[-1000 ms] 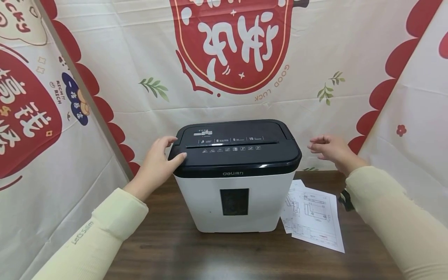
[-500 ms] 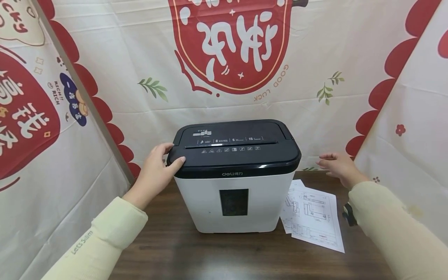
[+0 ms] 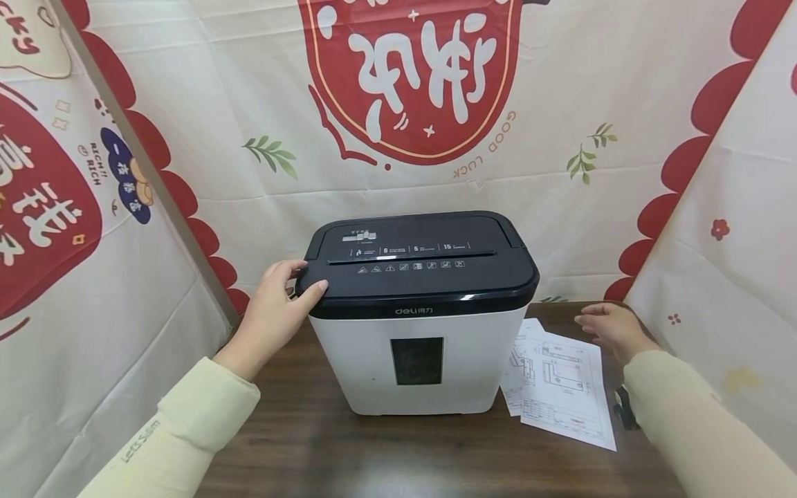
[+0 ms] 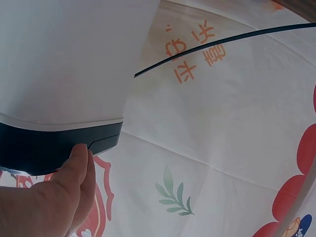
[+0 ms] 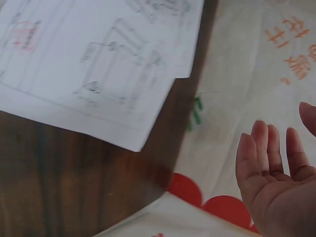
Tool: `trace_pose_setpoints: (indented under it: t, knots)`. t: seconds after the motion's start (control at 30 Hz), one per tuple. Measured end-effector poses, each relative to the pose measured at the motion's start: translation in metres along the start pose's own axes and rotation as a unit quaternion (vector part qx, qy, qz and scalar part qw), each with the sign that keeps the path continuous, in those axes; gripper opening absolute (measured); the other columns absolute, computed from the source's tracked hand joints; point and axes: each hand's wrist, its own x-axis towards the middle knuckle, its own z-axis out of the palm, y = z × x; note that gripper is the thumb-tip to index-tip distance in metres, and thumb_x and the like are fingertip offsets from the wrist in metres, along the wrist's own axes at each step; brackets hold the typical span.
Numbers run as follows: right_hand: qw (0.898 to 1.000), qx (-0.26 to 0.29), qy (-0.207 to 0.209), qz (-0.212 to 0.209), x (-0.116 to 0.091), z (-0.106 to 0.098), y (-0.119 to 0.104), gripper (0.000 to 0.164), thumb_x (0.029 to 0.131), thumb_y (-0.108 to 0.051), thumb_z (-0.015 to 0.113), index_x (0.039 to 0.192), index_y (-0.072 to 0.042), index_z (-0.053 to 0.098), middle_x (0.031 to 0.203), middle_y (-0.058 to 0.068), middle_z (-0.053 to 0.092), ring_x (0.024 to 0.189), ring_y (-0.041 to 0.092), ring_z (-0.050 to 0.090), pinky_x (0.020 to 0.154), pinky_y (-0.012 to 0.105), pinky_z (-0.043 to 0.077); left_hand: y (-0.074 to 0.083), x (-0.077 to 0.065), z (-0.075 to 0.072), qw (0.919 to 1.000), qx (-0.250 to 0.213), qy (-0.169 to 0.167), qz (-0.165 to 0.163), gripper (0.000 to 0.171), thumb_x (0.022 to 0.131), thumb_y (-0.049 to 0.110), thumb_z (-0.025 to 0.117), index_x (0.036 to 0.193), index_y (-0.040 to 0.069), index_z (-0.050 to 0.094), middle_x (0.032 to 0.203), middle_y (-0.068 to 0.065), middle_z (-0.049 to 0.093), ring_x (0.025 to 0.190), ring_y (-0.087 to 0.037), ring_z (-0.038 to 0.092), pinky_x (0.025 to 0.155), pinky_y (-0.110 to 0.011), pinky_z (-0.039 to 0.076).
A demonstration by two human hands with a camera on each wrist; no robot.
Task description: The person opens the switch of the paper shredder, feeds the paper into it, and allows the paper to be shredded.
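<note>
Two papers [image 3: 563,391] near counter's [image 3: 286,443] far edge; right hand [image 3: 615,330], fingers loose, sinks closer, seemingly reaching; left hand [image 3: 270,311] grips shredder [image 3: 420,301]

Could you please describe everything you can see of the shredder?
The shredder stands upright on the brown table. Its white body, apparently plastic, narrows downward and has a dark front window; its black top carries a slot, white icons and "deli" lettering. The left hand grips the top's left end; papers lie beside it.
</note>
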Motion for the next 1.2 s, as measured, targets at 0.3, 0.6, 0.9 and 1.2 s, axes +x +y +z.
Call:
trace_pose_setpoints:
  t: [0.3,0.6,0.9,1.2]
  knots:
    - [0.998,-0.018,0.038,0.042,0.004,0.004,0.039,0.057,0.097,-0.026,0.053,0.135,0.013,0.035,0.136,0.04,0.035,0.123,0.055,0.041,0.099,0.063,0.038,0.0,-0.004,0.0,0.9998,-0.015,0.007,0.008,0.053,0.096,0.029,0.059,0.136,-0.003,0.046,0.143,-0.018,0.038,0.127,-0.035,0.047,0.105,-0.045,0.041]
    - [0.995,-0.059,0.044,0.063,-0.005,0.007,0.065,0.057,0.095,-0.03,0.054,0.13,0.013,0.039,0.127,0.04,0.041,0.107,0.055,0.047,0.083,0.061,0.044,0.001,-0.006,-0.001,0.9996,-0.023,0.015,0.011,0.052,0.096,0.029,0.059,0.136,-0.002,0.046,0.143,-0.018,0.038,0.126,-0.036,0.049,0.105,-0.044,0.041]
    - [0.993,-0.066,0.059,0.082,-0.007,0.014,0.081,0.06,0.094,-0.028,0.055,0.13,0.016,0.037,0.127,0.042,0.04,0.112,0.058,0.042,0.082,0.064,0.043,0.0,-0.006,-0.001,0.9994,-0.025,0.017,0.02,0.051,0.095,0.027,0.059,0.134,-0.004,0.047,0.142,-0.018,0.039,0.125,-0.036,0.05,0.104,-0.045,0.042]
    - [0.985,-0.141,0.059,0.085,-0.002,0.024,0.083,0.064,0.088,-0.026,0.064,0.126,0.02,0.04,0.124,0.043,0.042,0.11,0.059,0.043,0.086,0.065,0.043,-0.001,-0.008,-0.001,0.9998,-0.016,0.015,0.005,0.052,0.096,0.028,0.058,0.136,-0.003,0.046,0.143,-0.019,0.039,0.125,-0.038,0.05,0.104,-0.046,0.041]
